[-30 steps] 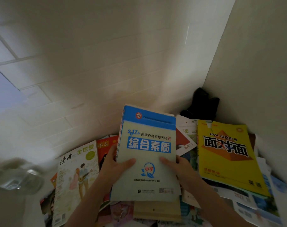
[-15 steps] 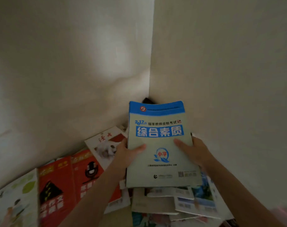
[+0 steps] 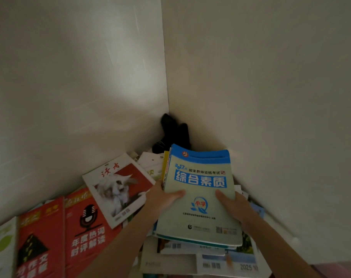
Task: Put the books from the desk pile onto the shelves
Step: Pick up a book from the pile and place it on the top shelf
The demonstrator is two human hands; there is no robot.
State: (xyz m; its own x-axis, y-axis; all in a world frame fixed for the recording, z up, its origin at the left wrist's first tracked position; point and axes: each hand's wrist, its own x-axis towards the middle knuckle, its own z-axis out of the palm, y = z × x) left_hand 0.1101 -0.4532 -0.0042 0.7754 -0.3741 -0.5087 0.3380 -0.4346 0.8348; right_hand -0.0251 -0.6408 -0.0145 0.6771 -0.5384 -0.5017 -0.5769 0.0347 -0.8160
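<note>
I hold a pale green book with a blue top band (image 3: 198, 199) in both hands, above a messy pile of books (image 3: 190, 259) in a corner. My left hand (image 3: 162, 199) grips its left edge, thumb on the cover. My right hand (image 3: 233, 207) grips its right edge, thumb on the cover too. More book edges, one yellow, show beneath the held book on its left side. Left of it lie a white magazine with a white animal on red (image 3: 118, 187) and two red books (image 3: 84, 233).
Two pale walls meet in a corner (image 3: 166, 77) right behind the pile. A black object (image 3: 174, 133) sits in that corner. A magazine with green spots (image 3: 2, 243) lies at the far left edge. No shelf is in view.
The view has swung right, from the tiled wall to the corner. The held book has moved right and lower, close to the right wall; the yellow book has gone out of sight.
</note>
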